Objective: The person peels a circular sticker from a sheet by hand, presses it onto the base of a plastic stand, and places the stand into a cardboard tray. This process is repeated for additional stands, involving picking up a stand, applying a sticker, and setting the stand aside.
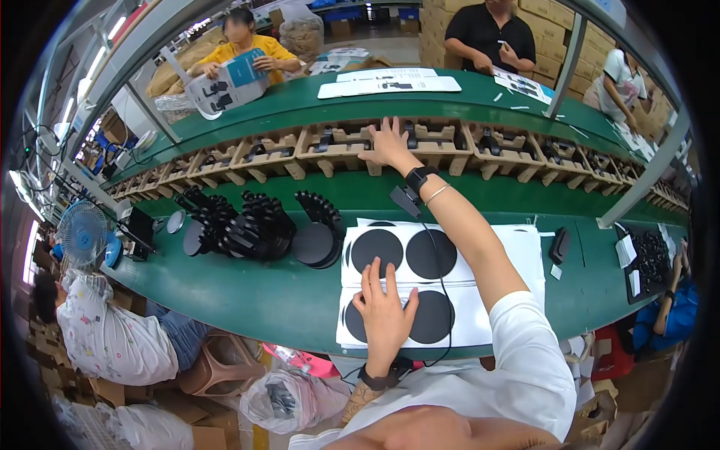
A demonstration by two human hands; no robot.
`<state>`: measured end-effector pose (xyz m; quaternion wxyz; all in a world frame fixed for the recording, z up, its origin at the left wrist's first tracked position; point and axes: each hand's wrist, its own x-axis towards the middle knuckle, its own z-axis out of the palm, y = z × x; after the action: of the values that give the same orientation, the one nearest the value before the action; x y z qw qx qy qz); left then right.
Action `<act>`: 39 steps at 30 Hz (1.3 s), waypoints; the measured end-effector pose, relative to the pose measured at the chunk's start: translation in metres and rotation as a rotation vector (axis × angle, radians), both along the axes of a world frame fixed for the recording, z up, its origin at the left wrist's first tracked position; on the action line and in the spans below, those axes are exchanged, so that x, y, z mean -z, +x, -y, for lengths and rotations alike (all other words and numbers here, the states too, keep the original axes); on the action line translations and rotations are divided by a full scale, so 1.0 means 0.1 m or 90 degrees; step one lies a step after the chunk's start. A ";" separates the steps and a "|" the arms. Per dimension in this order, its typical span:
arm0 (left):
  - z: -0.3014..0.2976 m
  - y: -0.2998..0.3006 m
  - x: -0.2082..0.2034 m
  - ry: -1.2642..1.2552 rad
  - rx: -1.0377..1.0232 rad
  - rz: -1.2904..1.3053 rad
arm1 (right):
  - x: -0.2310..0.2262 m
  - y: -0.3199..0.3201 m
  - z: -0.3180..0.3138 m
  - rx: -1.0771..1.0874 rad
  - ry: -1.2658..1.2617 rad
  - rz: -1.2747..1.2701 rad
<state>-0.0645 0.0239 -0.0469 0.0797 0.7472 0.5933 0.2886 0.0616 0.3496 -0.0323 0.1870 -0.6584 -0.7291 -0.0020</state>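
Note:
My left hand [386,311] hovers over or rests on a white sheet [529,259], its fingers spread and nothing in them. Several round black discs lie on this sheet, among them an upper left disc [375,249], an upper right disc [430,253] and a lower right disc [431,318]. Stretched forward, my right hand [388,144] is over a brown moulded tray [439,161] with fingers apart; whether it touches the tray is unclear. Dark parts sit in the tray's recesses. A black strap with a small cabled box [405,201] is on my right wrist.
A row of similar trays [266,161] crosses the bench. Left of the sheet stand black toothed parts [259,225] and a stack of round black pieces [316,244]. A black object [559,245] lies right. Several people work around, one holding a printed box [225,94].

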 end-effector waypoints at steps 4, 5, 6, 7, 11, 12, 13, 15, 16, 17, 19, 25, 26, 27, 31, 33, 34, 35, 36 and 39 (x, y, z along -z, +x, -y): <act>0.03 0.01 0.04 0.004 -0.008 0.007 | 0.06 0.09 0.17 -0.036 -0.189 0.023; 0.02 0.00 0.04 0.006 -0.011 -0.005 | 0.06 0.11 0.21 -0.036 -0.191 0.022; 0.02 -0.01 0.03 0.009 -0.014 -0.017 | 0.05 0.14 0.25 -0.044 -0.184 0.012; 0.02 -0.01 0.03 0.012 -0.016 -0.029 | 0.03 0.19 0.29 -0.051 -0.175 0.001; 0.02 0.01 0.04 0.021 -0.011 -0.034 | -0.12 0.30 0.68 -0.160 -0.100 -0.040; 0.04 0.01 0.03 0.022 -0.014 -0.034 | -0.18 0.32 0.86 -0.210 -0.066 -0.054; 0.05 -0.01 0.04 0.018 -0.020 -0.038 | -0.22 0.32 1.15 -0.285 -0.052 -0.101; 0.04 -0.03 0.05 0.015 -0.034 -0.042 | -0.29 0.29 1.82 -0.378 -0.052 -0.142; 0.06 -0.03 0.03 0.017 -0.041 -0.043 | -0.31 0.29 2.10 -0.394 -0.063 -0.138; 0.05 -0.02 0.04 0.017 -0.035 -0.036 | -0.24 0.36 2.29 -0.412 -0.069 -0.131; 0.06 0.00 0.04 0.017 -0.028 -0.024 | -0.15 0.50 2.49 -0.436 -0.072 -0.124; 0.08 0.00 0.06 0.019 -0.030 -0.020 | -0.01 0.60 2.62 -0.468 -0.047 -0.017; 0.08 0.00 0.06 0.019 -0.027 -0.016 | 0.01 0.60 2.63 -0.457 -0.047 -0.006; 0.08 0.00 0.07 0.018 -0.024 -0.012 | 0.04 0.58 2.64 -0.460 -0.046 -0.006; 0.07 0.02 0.07 0.026 -0.024 -0.005 | 0.11 0.55 2.65 -0.439 -0.008 0.065; 0.07 0.02 0.07 0.022 -0.030 -0.003 | 0.08 0.54 2.66 -0.440 -0.010 0.084; 0.07 0.02 0.07 0.019 -0.033 0.000 | 0.07 0.53 2.67 -0.439 -0.012 0.093; 0.07 0.01 0.07 0.016 -0.034 0.003 | 0.06 0.52 2.67 -0.440 -0.012 0.092; 0.07 0.01 0.07 0.016 -0.035 0.002 | 0.04 0.52 2.66 -0.445 -0.021 0.081; 0.07 0.00 0.07 0.023 -0.044 -0.004 | -0.01 0.52 2.64 -0.457 -0.042 0.058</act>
<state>-0.0648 0.0168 -0.0542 0.0546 0.7284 0.6137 0.2997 0.1138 0.0857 -0.0315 0.1217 -0.3650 -0.9212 0.0579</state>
